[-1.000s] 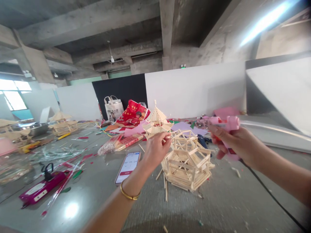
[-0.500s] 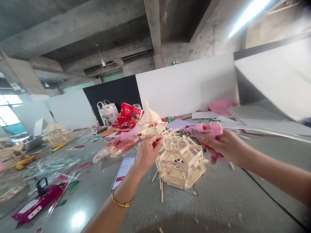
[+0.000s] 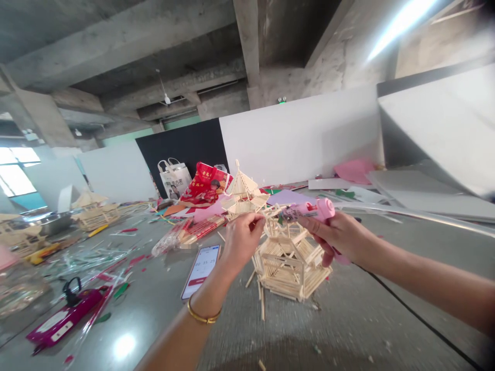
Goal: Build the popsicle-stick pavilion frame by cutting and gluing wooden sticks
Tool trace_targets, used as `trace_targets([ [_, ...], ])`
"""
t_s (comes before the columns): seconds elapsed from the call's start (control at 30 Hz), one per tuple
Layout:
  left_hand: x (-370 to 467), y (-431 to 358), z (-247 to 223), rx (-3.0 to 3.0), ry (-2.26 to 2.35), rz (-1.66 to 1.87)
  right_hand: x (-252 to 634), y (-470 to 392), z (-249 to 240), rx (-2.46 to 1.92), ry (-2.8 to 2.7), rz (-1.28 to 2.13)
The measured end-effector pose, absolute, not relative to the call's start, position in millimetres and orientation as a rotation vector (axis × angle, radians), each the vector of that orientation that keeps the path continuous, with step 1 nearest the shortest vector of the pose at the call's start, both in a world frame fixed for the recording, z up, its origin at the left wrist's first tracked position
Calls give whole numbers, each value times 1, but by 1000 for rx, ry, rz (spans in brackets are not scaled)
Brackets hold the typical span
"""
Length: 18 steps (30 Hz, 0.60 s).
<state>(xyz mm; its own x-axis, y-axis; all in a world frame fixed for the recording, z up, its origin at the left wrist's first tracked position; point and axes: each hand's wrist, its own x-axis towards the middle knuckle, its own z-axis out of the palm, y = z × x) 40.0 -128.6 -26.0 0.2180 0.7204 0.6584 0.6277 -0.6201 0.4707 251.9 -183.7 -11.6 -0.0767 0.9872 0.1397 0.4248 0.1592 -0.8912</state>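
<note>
A many-sided frame of pale wooden sticks (image 3: 290,268) stands on the grey surface in front of me. At its upper left edge is my left hand (image 3: 243,238), thumb and fingers pinched together; whatever is between them is too small to make out. My right hand (image 3: 334,237) is wrapped round a pink glue gun (image 3: 309,209), whose nozzle points left over the top of the frame, close to my left fingertips. Behind the frame rises a stick model with a pointed roof (image 3: 243,185).
A phone (image 3: 201,270) lies left of the frame, with packs of sticks (image 3: 201,231) beyond. Farther left are a magenta power strip (image 3: 64,317) and clear scraps (image 3: 93,257). A black cord trails at the right. Bags (image 3: 207,183) stand at the back.
My right hand has brought the glue gun left, nearer to my left hand, and its nozzle end now sits close to the fingertips. The whole view has shifted slightly.
</note>
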Motion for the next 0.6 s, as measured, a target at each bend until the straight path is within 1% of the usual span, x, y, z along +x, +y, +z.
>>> trace_targets([
  [0.4, 40, -125, -30, 2271, 1299, 1373, 249, -181, -19, -1399, -1639, 855],
  [0.6, 40, -124, -31, 2255, 1279, 1371, 245, -185, -15, -1368, -1602, 934],
])
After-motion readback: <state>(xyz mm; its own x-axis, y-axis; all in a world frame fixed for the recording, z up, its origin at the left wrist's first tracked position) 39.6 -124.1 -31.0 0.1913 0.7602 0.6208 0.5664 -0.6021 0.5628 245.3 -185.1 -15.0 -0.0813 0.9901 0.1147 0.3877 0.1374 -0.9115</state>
